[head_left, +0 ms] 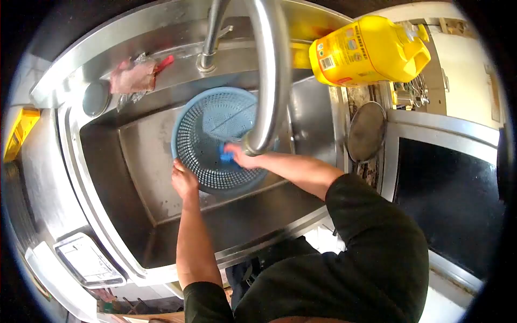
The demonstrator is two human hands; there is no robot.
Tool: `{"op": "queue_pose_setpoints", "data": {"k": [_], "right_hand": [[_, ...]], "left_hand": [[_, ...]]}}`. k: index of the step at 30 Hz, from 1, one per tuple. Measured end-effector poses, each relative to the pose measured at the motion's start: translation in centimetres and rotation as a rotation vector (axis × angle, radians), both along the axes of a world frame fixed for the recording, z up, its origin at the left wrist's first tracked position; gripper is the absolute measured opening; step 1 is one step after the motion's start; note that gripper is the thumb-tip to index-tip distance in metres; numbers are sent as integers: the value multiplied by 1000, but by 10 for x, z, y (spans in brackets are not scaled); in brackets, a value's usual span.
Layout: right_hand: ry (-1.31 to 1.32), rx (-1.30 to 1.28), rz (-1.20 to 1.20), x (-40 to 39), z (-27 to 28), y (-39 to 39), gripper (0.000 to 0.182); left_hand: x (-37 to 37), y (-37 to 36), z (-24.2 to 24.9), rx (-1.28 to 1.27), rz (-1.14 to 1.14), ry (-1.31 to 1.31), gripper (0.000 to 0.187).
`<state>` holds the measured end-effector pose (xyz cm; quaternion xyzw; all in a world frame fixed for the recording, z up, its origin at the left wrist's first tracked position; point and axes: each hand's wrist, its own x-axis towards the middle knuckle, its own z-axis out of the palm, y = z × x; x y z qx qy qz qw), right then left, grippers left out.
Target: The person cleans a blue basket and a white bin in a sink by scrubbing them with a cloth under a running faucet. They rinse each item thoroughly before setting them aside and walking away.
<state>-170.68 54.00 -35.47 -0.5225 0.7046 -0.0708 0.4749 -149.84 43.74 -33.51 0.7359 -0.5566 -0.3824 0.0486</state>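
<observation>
- Your left hand (186, 180) grips the rim of the blue basket (186, 118) at 8 o'clock.
- Your right hand (243, 156) grasps a blue item (228, 155) (too blurred to identify) inside the basket, towards 5 o'clock from its centre.
- The basket sits in the metal sink (145, 183); the yellow jug (350, 56) lies at the sink's 2 o'clock.

Bare left hand (185, 180) had fingers curled, slim left forearm (195, 237) reaching forward. Bare right hand (245, 157) sat slightly farther out, fingers blurred, bare right forearm (299, 172) slanting inward.
</observation>
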Motion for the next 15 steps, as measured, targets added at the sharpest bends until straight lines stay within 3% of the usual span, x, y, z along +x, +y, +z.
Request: {"op": "queue_pose_setpoints", "data": {"k": [1,3,5,6,7,8,10,12,15], "right_hand": [[-94,-209,-301,-4,1,-17,32],[-367,-507,-924,-6,-63,-56,38],[-571,-597,-1226,23,-43,-102,40],[-525,-470,-1274,45,-49,-119,44],[-394,-405,-1178,73,-38,-122,46],[-460,-389,-1059,93,-20,-114,45],[-320,-397,-477,112,-4,-84,43],[-403,-214,-165,110,-10,-25,44],[-98,267,606,65,39,-5,49]], "left_hand": [[3,0,0,10,-7,16,61],[10,0,-1,26,-42,39,62],[10,3,-8,57,-76,50,62],[4,4,-4,46,-75,55,62],[-1,3,-2,29,-71,65,62],[5,2,-13,62,-74,52,61],[19,-11,-15,-77,-27,107,58],[17,-27,5,-98,15,47,60],[23,-33,16,-62,-89,-84,63]]}}
